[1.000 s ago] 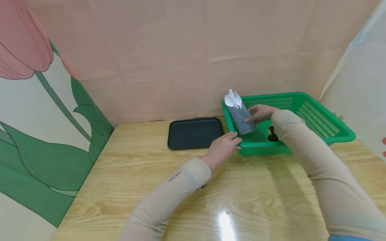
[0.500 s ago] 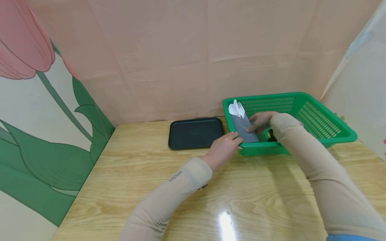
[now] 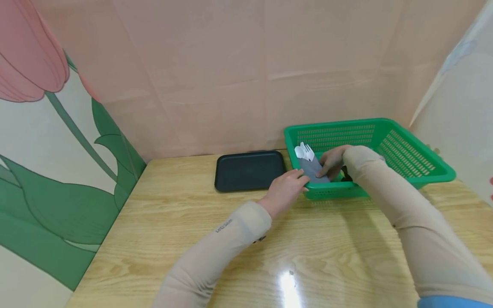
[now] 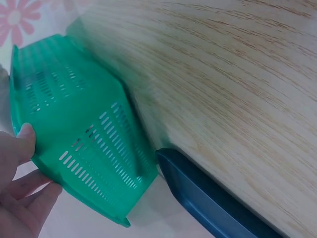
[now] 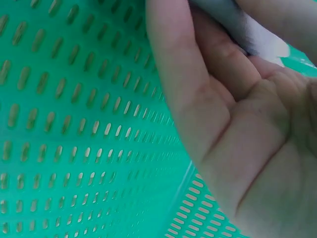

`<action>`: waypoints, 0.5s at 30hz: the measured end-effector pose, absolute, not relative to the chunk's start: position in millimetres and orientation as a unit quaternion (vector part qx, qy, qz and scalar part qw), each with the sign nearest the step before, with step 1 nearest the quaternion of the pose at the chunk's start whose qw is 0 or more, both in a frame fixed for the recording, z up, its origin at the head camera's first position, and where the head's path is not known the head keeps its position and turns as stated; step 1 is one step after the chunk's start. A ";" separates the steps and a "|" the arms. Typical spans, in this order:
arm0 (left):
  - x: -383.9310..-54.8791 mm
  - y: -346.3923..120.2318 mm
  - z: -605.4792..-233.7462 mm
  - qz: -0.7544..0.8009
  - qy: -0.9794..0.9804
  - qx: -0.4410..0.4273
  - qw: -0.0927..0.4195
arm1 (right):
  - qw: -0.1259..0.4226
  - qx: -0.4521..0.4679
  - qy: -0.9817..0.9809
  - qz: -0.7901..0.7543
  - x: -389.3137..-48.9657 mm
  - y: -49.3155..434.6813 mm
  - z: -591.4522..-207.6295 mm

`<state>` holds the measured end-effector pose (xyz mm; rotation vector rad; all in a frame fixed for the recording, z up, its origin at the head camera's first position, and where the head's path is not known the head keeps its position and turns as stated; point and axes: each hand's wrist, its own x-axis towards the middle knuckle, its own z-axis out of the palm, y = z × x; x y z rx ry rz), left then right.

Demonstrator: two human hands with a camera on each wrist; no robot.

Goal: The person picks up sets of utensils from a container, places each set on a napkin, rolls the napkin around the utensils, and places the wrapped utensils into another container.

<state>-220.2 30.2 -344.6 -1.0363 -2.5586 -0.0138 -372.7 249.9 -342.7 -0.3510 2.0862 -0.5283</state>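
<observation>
A grey cutlery pouch [image 3: 311, 170] with a white plastic spoon, fork and knife [image 3: 305, 151] poking out of its top lies tilted inside the green basket [image 3: 385, 188], by the left wall. My right hand [image 3: 333, 160] reaches down into the basket and holds the pouch by its right side. In the right wrist view the fingers [image 5: 223, 59] curl around the grey pouch [image 5: 225, 17], most of it hidden behind them. My left hand [image 3: 284, 190] grips the basket's front left corner. Its thumb and fingers pinch the rim in the left wrist view.
A dark rectangular tray [image 3: 249, 171] lies left of the basket, close to its wall. A small black and yellow thing [image 3: 345, 174] sits in the basket, partly behind the right sleeve. The wooden table [image 3: 154, 239] meets a cloth-covered wall at the back.
My right hand has lowered the cutlery pouch deeper into the basket, so the spoon, fork and knife now sit below the back rim. The left hand has stayed on the corner.
</observation>
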 end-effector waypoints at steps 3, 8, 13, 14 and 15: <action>-219.9 30.7 -343.5 -0.010 -0.910 -0.369 0.187 | 0.467 -0.155 0.850 -0.185 -373.1 250.7 -342.6; -219.1 30.8 -341.7 -0.011 -0.911 -0.368 0.188 | 0.467 -0.162 0.853 -0.166 -372.6 251.2 -341.8; -217.3 30.7 -341.6 -0.008 -0.911 -0.368 0.187 | 0.462 -0.172 0.857 -0.149 -371.8 250.2 -342.8; -217.1 31.0 -341.6 -0.007 -0.911 -0.368 0.187 | 0.462 -0.170 0.858 -0.147 -372.1 250.4 -343.4; -216.9 31.2 -341.8 -0.007 -0.911 -0.369 0.186 | 0.462 -0.168 0.858 -0.147 -372.1 250.7 -343.9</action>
